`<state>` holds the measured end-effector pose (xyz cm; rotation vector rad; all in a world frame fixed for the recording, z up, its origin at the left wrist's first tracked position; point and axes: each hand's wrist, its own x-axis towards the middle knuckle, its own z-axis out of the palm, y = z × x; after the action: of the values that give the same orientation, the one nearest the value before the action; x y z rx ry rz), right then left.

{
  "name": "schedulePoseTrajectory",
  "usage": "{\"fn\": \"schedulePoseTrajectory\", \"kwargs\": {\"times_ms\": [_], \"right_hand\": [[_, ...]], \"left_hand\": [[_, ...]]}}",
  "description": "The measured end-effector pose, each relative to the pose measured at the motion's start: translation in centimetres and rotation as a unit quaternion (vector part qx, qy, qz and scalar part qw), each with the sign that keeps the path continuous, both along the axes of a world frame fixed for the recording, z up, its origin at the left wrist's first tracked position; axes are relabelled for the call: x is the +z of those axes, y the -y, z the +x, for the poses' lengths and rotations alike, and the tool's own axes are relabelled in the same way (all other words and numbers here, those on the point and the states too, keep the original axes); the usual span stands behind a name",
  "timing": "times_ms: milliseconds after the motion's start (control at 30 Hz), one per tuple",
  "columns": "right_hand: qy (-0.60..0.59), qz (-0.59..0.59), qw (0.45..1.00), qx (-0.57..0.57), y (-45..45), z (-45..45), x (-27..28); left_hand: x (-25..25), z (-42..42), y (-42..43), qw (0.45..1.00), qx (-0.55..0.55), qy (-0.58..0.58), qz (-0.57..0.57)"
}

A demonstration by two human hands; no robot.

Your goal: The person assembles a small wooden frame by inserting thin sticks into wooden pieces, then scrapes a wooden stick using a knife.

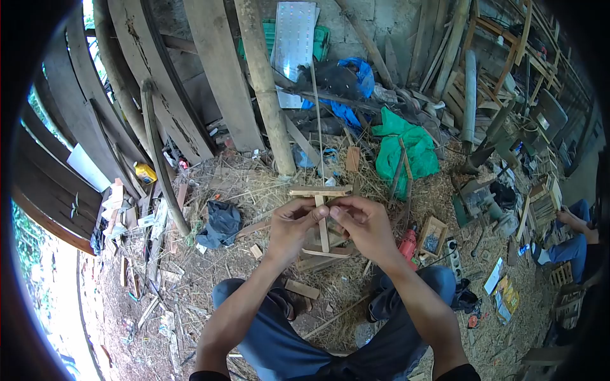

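Note:
Between my hands is a small wooden frame, made of a top slat [335,190], a narrow upright strip [324,236] and a bottom slat [326,252]. My left hand [292,230] is closed on it from the left, thumb on the upright strip just under the top slat. From the right, my right hand [363,227] grips the same part, its thumb tip close to the other thumb. The fingers behind the wood are partly hidden. A thin straight rod [318,120] rises beyond the top slat; whether it joins the frame I cannot tell.
Right of my hands lie a red power tool [408,241], a wooden box [443,225] of small metal pieces and a power strip [453,257]. A green plastic sheet [406,152] and a black bag [219,223] lie ahead. Another person's hand [570,219] is at far right.

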<state>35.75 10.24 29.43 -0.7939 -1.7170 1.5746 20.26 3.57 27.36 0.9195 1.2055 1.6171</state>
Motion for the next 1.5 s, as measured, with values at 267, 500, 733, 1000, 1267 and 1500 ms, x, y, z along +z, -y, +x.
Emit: {"fn": "schedulePoseTrajectory", "kwargs": {"times_ms": [267, 500, 733, 1000, 1267, 1500], "right_hand": [[-0.032, 0.080, 0.995, -0.045, 0.6, -0.5, -0.3], [-0.023, 0.099, 0.993, -0.056, 1.3, -0.3, 1.4], [0.050, 0.164, 0.985, -0.013, 1.7, 0.7, 1.5], [0.041, 0.278, 0.959, 0.044, 1.2, 0.8, 1.0], [0.075, 0.135, 0.981, 0.116, 2.3, 0.8, 2.1], [0.077, 0.110, 0.986, 0.097, 2.5, 0.5, 2.1]], "left_hand": [[-0.1, -0.4, 0.7, 0.997, -0.003, -0.062, 0.047], [0.1, -0.3, 0.8, 0.995, 0.002, -0.054, 0.090], [0.0, -0.4, 1.2, 0.996, 0.047, -0.023, 0.076], [-0.2, -0.2, 1.3, 0.989, 0.043, 0.036, 0.133], [0.0, 0.4, 2.0, 0.981, 0.000, 0.086, 0.173], [0.1, 1.2, 1.6, 0.974, -0.003, 0.130, 0.186]]}}
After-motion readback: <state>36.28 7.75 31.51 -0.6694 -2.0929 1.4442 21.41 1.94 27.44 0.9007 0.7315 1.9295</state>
